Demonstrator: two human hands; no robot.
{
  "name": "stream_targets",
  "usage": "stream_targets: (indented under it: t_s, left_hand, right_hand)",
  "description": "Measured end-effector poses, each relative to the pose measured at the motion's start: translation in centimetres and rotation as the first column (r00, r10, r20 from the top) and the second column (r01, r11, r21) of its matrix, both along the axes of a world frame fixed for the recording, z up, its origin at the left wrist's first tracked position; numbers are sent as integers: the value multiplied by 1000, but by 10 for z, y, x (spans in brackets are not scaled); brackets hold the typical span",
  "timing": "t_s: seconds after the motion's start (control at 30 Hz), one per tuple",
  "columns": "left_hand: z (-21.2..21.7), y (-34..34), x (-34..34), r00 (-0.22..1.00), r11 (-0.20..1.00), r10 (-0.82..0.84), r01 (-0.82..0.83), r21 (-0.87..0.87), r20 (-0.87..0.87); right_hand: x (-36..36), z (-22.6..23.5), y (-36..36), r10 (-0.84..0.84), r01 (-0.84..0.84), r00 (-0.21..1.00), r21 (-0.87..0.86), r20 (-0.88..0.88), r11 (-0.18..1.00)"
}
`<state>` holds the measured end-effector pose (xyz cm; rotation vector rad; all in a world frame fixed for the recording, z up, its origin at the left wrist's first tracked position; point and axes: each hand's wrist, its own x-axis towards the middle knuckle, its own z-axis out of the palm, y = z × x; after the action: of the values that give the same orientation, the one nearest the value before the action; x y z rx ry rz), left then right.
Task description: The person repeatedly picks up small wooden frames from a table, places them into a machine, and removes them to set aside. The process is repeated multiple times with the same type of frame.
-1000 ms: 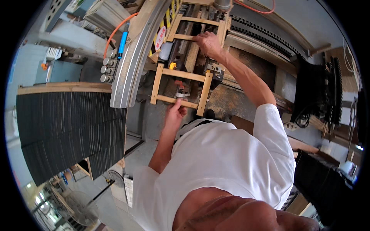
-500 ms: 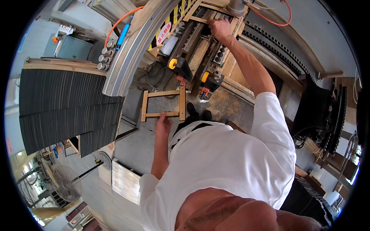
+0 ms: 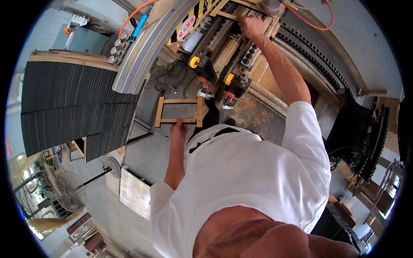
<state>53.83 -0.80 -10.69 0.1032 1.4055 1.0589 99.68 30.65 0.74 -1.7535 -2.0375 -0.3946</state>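
Note:
My left hand grips the near rail of a small rectangular wooden frame. This frame hangs in front of the machine, its middle open. At the top of the view, my stretched right hand is closed on the edge of a second wooden frame, which sits on the machine. Part of this second frame is cut off by the upper edge of the picture, and the hand covers some of its rail. The fingertips of both hands are partly hidden.
Two clamp units with yellow knobs jut toward me. A grey metal beam slants on the left beside a tall stack of black-edged strips. Sawdust lies on the floor. A fan stands lower left.
The frame in my left hand has shifted slightly left and upward in the view. One foot has stepped forward toward the machine. My right hand stays at the second frame.

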Motion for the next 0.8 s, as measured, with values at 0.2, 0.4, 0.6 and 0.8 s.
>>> stream_targets:
  t_s: [0.2,0.4,0.6,0.8]
  left_hand:
    - [5,-14,-15,999,998,-16,18,59,-38]
    - [38,-41,-43,993,990,9,7,140,-114]
    - [97,-79,-106,935,963,144,-56,265,-325]
    - [163,-134,-235,801,857,403,-162,489,-441]
  right_hand:
    - [8,-3,0,39,-38,999,36,-27,999]
    - [1,-1,5,3,-5,999,-72,-34,997]
    - [7,14,-3,-68,69,998,-264,12,962]
    - [-27,44,-17,-167,171,985,-166,40,971]
